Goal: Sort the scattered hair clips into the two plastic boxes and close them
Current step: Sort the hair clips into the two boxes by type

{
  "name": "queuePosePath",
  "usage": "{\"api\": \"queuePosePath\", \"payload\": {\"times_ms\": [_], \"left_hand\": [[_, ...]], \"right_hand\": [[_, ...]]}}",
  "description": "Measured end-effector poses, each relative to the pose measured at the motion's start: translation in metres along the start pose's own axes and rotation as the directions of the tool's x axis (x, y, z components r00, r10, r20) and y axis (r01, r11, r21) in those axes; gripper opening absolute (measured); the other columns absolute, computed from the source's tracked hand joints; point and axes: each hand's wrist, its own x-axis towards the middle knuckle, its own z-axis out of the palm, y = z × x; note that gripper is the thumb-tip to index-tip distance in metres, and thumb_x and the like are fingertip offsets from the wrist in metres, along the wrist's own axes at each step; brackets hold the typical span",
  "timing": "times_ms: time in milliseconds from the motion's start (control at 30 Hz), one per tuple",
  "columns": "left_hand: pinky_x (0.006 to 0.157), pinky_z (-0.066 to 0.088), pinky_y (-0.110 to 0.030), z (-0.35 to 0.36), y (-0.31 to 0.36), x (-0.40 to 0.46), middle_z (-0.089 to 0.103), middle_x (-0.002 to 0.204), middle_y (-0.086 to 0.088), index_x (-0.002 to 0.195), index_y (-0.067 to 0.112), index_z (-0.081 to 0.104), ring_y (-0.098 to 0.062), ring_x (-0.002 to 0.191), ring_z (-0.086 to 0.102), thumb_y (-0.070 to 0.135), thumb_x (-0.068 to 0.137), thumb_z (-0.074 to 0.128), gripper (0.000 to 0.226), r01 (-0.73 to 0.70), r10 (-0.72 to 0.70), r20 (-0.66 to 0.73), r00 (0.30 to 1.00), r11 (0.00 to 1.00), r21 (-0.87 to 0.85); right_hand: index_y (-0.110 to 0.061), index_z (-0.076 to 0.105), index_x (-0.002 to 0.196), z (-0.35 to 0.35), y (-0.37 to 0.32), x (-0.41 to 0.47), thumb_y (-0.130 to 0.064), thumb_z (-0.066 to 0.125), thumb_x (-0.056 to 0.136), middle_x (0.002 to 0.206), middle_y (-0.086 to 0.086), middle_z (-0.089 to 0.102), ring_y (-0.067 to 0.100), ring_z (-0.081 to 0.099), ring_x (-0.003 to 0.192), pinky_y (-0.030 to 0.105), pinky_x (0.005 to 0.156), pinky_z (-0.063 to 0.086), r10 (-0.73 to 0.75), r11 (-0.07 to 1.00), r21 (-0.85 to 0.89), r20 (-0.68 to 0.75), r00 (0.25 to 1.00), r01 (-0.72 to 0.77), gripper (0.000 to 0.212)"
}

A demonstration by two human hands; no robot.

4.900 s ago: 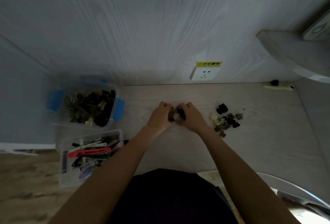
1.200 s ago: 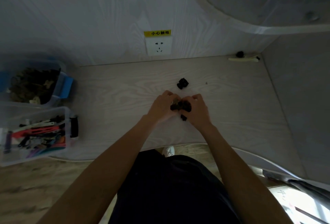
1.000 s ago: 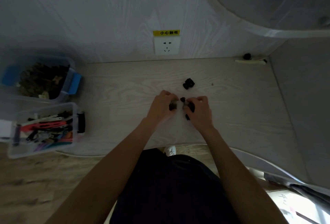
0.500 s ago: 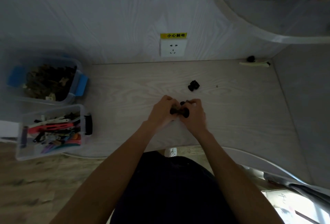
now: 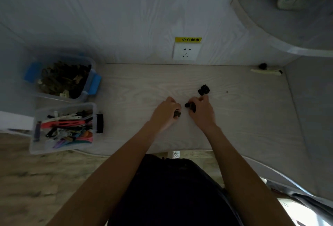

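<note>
Hands drawn apart since half a second ago | left hand (image 5: 166, 113) curled round small clips (image 5: 177, 113) | right hand (image 5: 201, 109) pinching dark clip (image 5: 190, 106) | one black clip (image 5: 204, 89) loose on desk (image 5: 252, 110), just beyond right hand | it should be gathered before carrying all to blue-latched box (image 5: 90, 90).

Left hand (image 5: 166, 113), right hand (image 5: 201, 110) apart, fingers curled

The person is wearing a dark, nearly black garment (image 5: 171, 195) that is filling the six o'clock part of the view. Both forearms are showing bare to the wrists, with no sleeves over them. The left hand (image 5: 164, 114) and right hand (image 5: 202, 111) are bare too.
</note>
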Motion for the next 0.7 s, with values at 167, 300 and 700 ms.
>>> {"api": "queuePosePath", "payload": {"times_ms": [167, 300, 700], "left_hand": [[0.085, 0.044, -0.028, -0.003, -0.007, -0.002, 0.049, 0.119, -0.011, 0.105, 0.014, 0.064, -0.028, 0.096, 0.057, 0.016, 0.081, 0.066, 0.024, 0.016, -0.016, 0.004, 1.000, 0.999, -0.050], [0.081, 0.040, -0.023, -0.009, -0.027, -0.009, 0.052, 0.112, -0.009, 0.099, 0.014, 0.064, -0.025, 0.094, 0.058, 0.015, 0.078, 0.067, 0.021, 0.075, -0.086, -0.111, 0.990, 0.993, -0.096], [0.082, 0.043, -0.025, -0.033, -0.057, -0.026, 0.057, 0.102, -0.005, 0.089, 0.014, 0.063, -0.019, 0.094, 0.057, 0.016, 0.074, 0.072, 0.018, 0.158, -0.208, -0.159, 0.965, 0.948, -0.277]], "right_hand": [[-0.011, 0.057, 0.107, 0.004, -0.007, 0.001, -0.016, 0.060, 0.084, 0.118, 0.017, 0.042, 0.033, 0.054, 0.092, 0.038, 0.079, 0.047, -0.017, 0.999, -0.031, -0.001, 1.000, 0.016, 0.023], [-0.012, 0.054, 0.114, 0.006, -0.013, 0.004, -0.018, 0.062, 0.084, 0.124, 0.017, 0.039, 0.033, 0.055, 0.096, 0.039, 0.082, 0.048, -0.063, 0.998, 0.007, 0.043, 0.997, 0.062, 0.032], [-0.015, 0.064, 0.095, 0.019, -0.049, -0.008, -0.016, 0.068, 0.079, 0.109, 0.013, 0.054, 0.021, 0.053, 0.090, 0.022, 0.074, 0.040, -0.036, 0.961, 0.274, 0.008, 0.999, 0.033, 0.016]]}}
